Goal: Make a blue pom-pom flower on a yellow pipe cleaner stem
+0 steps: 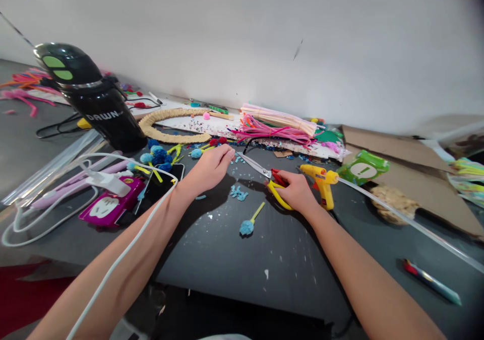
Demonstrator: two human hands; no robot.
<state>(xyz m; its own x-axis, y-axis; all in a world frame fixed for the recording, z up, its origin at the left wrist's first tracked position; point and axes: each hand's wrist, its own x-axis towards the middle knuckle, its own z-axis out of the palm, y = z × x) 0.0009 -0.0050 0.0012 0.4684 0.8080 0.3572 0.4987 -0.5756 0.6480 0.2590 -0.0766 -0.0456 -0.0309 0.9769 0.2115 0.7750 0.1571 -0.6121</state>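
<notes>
My right hand (297, 191) is closed round the yellow and red handles of a pair of scissors (260, 167), whose blades point up and left toward my other hand. My left hand (212, 167) is closed in a pinch just left of the blade tips; whatever its fingers hold is too small to make out. Below the hands, a small pile of light blue cut pieces (239, 193) lies on the dark table. Closer to me rests a light blue fuzzy ball on a yellow-green stem (247, 226).
A yellow glue gun (323, 181) lies right of my hand. At left stand a black bottle (102, 103) and a purple power socket (113, 201); a white cable (124, 252) crosses my left forearm. Pipe cleaner bundles (276, 123), a wrapped ring (166, 123) and cardboard (408, 189) lie farther back.
</notes>
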